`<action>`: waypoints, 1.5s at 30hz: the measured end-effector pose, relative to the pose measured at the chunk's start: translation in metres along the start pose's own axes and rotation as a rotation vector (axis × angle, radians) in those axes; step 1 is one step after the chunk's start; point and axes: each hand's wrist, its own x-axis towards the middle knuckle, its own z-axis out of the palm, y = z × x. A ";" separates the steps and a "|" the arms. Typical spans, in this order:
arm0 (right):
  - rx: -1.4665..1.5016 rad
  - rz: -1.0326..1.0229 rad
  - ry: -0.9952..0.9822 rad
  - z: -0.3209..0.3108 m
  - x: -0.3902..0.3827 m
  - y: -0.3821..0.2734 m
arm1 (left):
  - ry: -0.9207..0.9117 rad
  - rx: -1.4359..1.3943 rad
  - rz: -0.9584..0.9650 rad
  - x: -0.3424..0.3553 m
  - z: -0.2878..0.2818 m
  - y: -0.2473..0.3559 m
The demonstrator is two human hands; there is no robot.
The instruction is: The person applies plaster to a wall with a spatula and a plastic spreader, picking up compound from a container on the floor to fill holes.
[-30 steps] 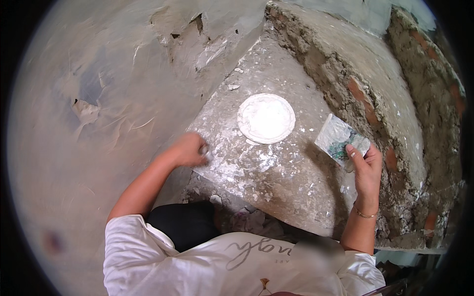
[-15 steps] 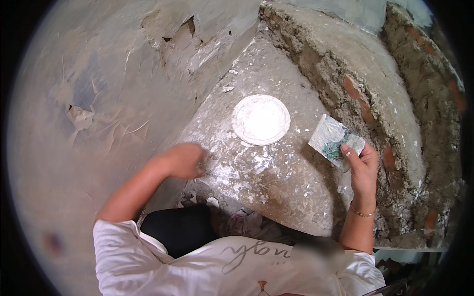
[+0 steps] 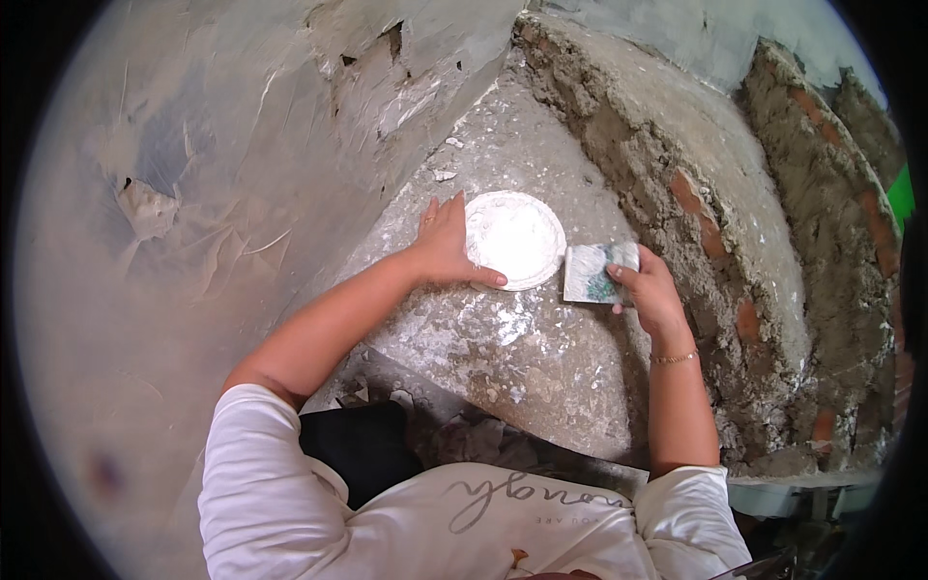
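Note:
A round white container [image 3: 518,237] full of white pasty or powdery material sits on a speckled grey step. My left hand [image 3: 451,249] is at its left side, thumb along the lower rim and fingers up the side, gripping it. My right hand [image 3: 646,287] pinches a flat, square, pale piece [image 3: 584,275] with green mottling, thumb on top, just right of the container and close to its rim.
A cracked grey plastered wall [image 3: 184,145] fills the left. Rough steps with exposed red brick [image 3: 689,193] and crumbly mortar climb to the right. A black object [image 3: 353,435] lies below the step by my body. A green patch [image 3: 901,195] shows at the far right.
My left hand has moved up and right onto the container. My right hand has shifted left with the square piece, which is now more level and closer to the container.

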 end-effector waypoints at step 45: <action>-1.159 -0.326 -0.073 0.102 0.106 -0.051 | 0.176 -0.143 -0.121 -0.011 0.024 -0.004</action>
